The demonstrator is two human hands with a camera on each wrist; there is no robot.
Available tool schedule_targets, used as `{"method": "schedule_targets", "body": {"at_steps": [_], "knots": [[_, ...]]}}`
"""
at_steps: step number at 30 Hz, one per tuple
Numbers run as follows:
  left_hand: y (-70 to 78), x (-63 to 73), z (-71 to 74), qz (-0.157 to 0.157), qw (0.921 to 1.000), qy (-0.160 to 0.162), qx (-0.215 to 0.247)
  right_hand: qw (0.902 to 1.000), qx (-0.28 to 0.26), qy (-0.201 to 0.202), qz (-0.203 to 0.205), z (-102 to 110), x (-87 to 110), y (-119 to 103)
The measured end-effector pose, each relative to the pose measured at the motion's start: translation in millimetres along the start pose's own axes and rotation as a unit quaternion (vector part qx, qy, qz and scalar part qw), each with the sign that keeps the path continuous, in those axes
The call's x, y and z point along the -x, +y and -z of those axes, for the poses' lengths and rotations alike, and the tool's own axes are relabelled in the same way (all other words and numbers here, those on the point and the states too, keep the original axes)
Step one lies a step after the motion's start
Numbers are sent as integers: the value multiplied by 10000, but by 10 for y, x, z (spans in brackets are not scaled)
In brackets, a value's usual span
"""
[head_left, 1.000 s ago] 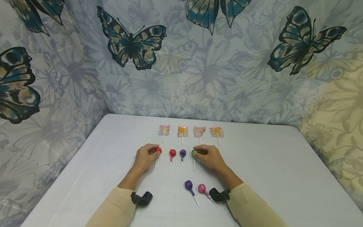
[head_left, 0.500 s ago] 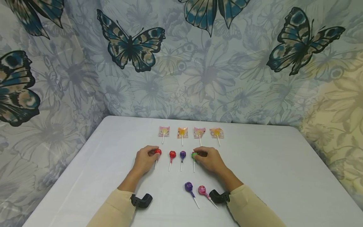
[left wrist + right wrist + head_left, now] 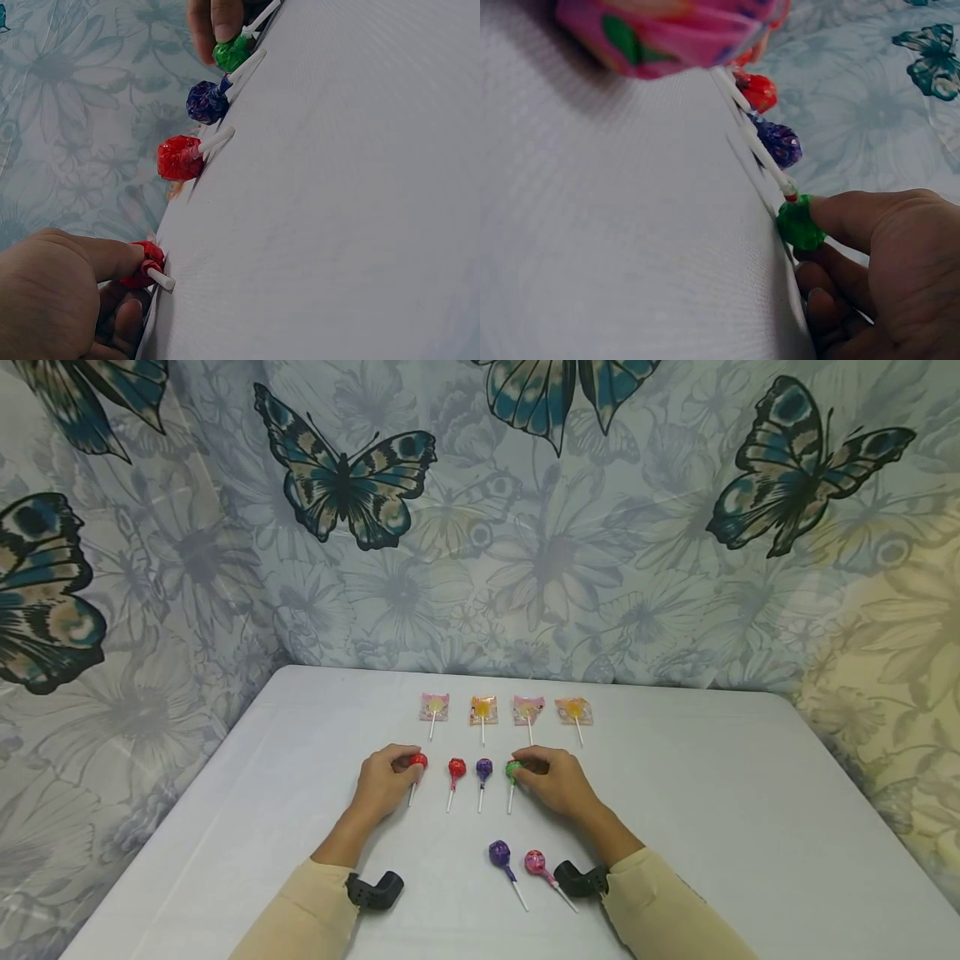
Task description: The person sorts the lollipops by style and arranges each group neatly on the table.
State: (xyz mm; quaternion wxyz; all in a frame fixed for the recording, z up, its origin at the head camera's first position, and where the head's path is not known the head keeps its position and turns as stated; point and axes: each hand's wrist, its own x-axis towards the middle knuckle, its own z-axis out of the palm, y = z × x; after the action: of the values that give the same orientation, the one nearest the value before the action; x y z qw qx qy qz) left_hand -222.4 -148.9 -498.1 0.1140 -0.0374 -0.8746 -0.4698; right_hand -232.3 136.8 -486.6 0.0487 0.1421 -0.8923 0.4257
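My left hand [image 3: 384, 781] pinches the head of a red lollipop [image 3: 152, 262] between thumb and fingers, at the left end of a row on the table. At the row's right end my right hand [image 3: 557, 779] pinches the head of a green lollipop [image 3: 801, 223], its stick pointing toward me. Between the hands lie another red lollipop [image 3: 457, 767] and a purple lollipop [image 3: 484, 768], untouched, sticks toward me. Nearer to me, by the right wrist, rest a second purple lollipop [image 3: 499, 853] and a pink lollipop [image 3: 535, 862], both lying slantwise.
Behind the row, several flat lollipops in clear printed wrappers [image 3: 483, 710] lie in a line near the back of the white table [image 3: 697, 793]. A wall covering with butterflies [image 3: 345, 485] stands behind the table. Each wrist wears a black camera mount [image 3: 375, 891].
The green lollipop's stick end has swung slightly to the left under my right hand. My left hand keeps its hold on the red lollipop, in the same place.
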Motion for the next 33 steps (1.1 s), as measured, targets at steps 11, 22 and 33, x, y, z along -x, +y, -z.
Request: {"method": "schedule_targets", "body": {"at_steps": [11, 22, 33], "knots": [[29, 3, 27, -9, 10000, -22, 44, 10000, 85, 29, -20, 7, -11, 3], [13, 19, -10, 27, 10000, -31, 90, 9984, -510, 230, 19, 144, 34, -99], [19, 33, 6, -51, 9999, 36, 78, 9948, -588, 445, 702, 534, 238, -435]]}}
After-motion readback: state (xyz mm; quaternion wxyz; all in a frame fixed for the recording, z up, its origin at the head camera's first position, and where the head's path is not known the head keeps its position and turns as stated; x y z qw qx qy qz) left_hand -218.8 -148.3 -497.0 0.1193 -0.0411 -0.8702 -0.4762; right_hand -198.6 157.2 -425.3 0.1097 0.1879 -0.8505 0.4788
